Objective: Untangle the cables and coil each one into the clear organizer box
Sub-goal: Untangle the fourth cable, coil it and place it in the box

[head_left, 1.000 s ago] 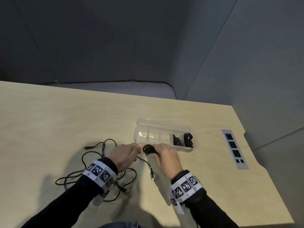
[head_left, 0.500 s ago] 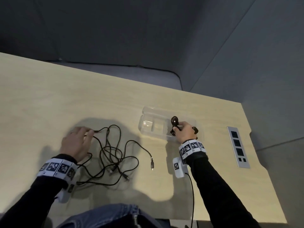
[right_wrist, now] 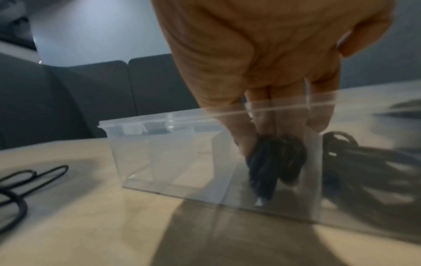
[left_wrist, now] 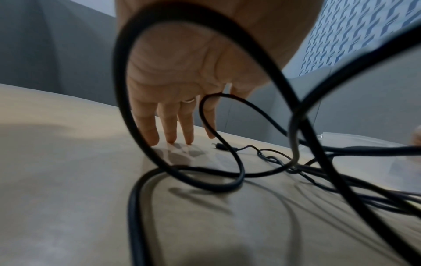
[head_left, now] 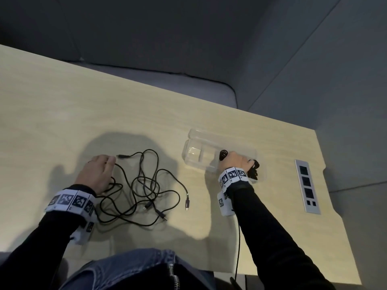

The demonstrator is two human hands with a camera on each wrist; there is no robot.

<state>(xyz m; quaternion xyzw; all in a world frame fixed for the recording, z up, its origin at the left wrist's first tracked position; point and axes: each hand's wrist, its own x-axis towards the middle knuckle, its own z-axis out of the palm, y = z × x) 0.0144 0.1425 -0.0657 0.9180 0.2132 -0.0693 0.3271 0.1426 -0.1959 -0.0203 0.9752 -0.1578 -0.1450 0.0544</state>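
Observation:
A clear organizer box point(head_left: 193, 152) point(right_wrist: 159, 154) with dividers stands right of centre on the table. My right hand point(head_left: 233, 163) point(right_wrist: 262, 133) reaches down into one of its compartments and pinches a small coiled black cable point(head_left: 223, 154) point(right_wrist: 273, 162). Another coiled black cable point(head_left: 254, 171) point(right_wrist: 355, 162) lies in the compartment to the right. A tangle of black cables point(head_left: 144, 185) point(left_wrist: 262, 162) is spread on the table left of the box. My left hand point(head_left: 98, 172) point(left_wrist: 180, 115) rests with straight fingers on the table at the tangle's left edge, near a plug end point(head_left: 122, 156).
The light wooden table point(head_left: 62, 114) has a grey socket panel point(head_left: 307, 186) set in at the far right. A grey sofa stands behind the table. A thin wire point(head_left: 237, 248) hangs from my right wrist unit over the front edge.
My right hand carried the small coil from the table centre into the box and lowered it into a compartment. My left hand moved left onto the tangle and stays there.

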